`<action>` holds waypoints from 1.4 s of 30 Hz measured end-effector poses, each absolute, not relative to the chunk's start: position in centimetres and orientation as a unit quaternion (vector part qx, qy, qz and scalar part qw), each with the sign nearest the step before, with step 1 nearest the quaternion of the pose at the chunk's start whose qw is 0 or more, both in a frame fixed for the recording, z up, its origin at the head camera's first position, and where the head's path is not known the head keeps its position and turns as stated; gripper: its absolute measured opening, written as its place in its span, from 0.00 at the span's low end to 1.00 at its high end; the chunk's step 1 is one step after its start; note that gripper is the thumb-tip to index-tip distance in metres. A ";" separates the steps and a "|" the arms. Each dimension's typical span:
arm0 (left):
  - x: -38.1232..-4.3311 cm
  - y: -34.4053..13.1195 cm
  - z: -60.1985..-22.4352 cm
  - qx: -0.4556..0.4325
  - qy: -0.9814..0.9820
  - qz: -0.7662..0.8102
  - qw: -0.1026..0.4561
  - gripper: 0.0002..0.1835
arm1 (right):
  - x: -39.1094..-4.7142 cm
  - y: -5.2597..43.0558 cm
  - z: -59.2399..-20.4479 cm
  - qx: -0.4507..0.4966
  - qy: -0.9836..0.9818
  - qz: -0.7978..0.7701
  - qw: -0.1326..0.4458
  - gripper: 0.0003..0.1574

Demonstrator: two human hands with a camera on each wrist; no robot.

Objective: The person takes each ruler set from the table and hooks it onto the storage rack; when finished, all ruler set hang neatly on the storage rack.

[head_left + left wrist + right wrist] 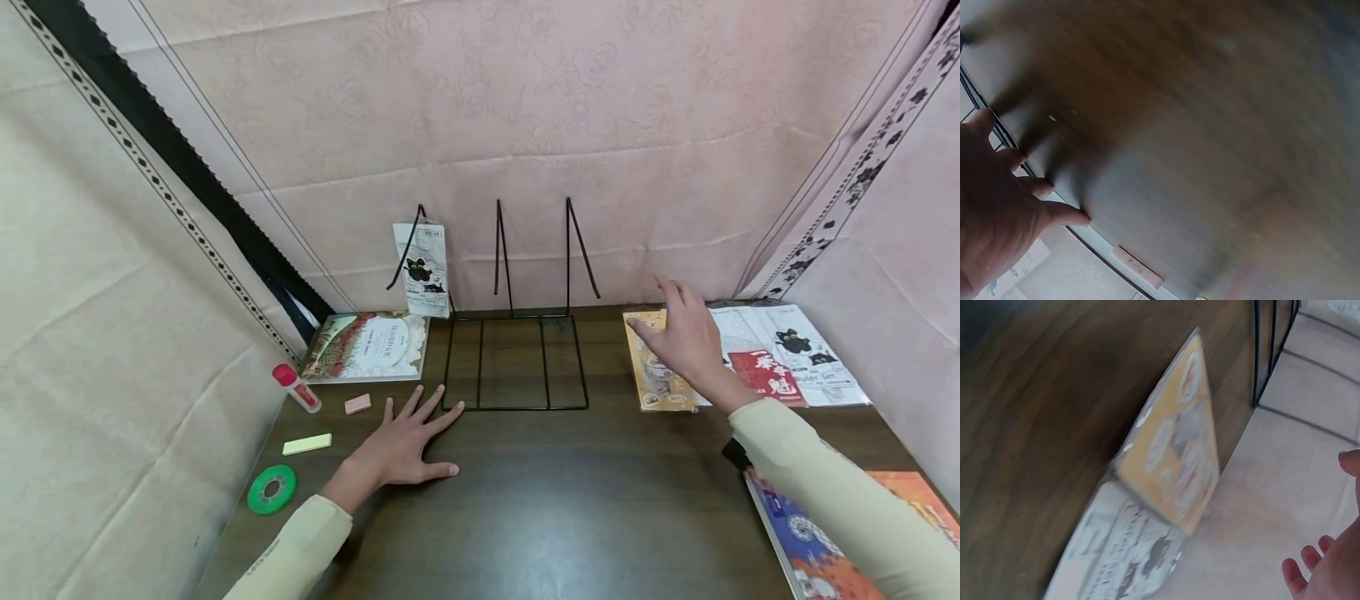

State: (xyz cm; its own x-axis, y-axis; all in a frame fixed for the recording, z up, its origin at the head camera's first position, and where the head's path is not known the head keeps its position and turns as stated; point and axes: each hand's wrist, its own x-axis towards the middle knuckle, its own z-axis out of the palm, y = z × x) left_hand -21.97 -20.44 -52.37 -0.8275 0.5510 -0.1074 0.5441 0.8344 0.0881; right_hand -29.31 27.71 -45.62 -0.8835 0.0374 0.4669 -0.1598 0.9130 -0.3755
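Note:
My left hand [405, 442] rests on the brown table with its fingers spread, its fingertips by the front left corner of a black wire rack [517, 409]. In the left wrist view the same hand [1004, 194] shows its fingers apart and nothing held. My right hand [686, 337] is raised over the yellow packet [656, 387] at the right, thumb and fingers apart and holding nothing. Beside that packet lie white packets with a black cat print [813, 350] and a red patch. One similar cat packet [426, 271] hangs on the rack's left prong.
At the left are a picture booklet [375, 350], a red-capped glue stick [297, 388], a pink eraser [357, 404], a pale yellow strip [307, 443] and a green tape roll [272, 489]. Colourful books [810, 542] lie under the right forearm. Pale cloth walls [525, 100] enclose the table.

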 end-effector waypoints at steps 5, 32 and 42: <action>-22.0 -20.7 -52.4 0.281 0.957 0.028 0.061 0.50 | -29.5 28.7 -46.1 0.000 -0.954 0.214 0.209 0.58; -21.8 -20.3 -52.1 0.289 0.955 0.028 0.057 0.50 | -28.5 29.4 -50.1 -0.088 -0.984 0.153 0.030 0.78; -21.8 -20.3 -52.3 0.288 0.955 0.025 0.062 0.50 | -28.4 28.9 -50.5 -0.080 -0.988 0.130 0.024 0.64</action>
